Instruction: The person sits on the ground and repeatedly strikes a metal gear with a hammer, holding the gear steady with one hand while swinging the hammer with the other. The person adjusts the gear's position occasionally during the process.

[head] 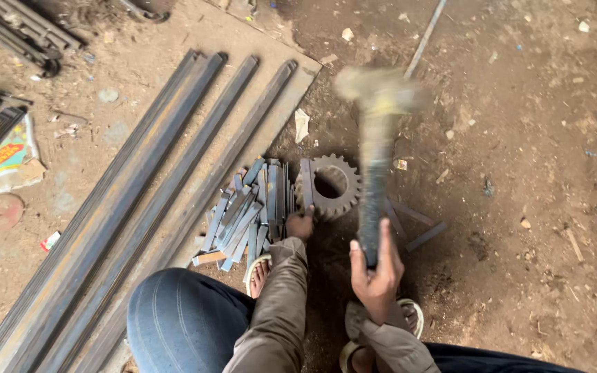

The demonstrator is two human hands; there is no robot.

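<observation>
Hammering step, seen from the head camera. The right hand [377,271], fingers wrapped around the handle, holds a hammer [376,148] raised and motion-blurred above a toothed gear wheel [333,186] lying on the dirt floor [519,207]. The left hand [300,224] appears to pinch a short flat steel strip [307,183] upright against the gear's rim; its fingers are partly hidden. Cut strips [247,211] are piled just beside. The coming blow needs to land squarely on the strip, away from the left fingers.

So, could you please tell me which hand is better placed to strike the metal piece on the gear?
The right hand: it holds the hammer; the left hand steadies the flat metal piece.
</observation>
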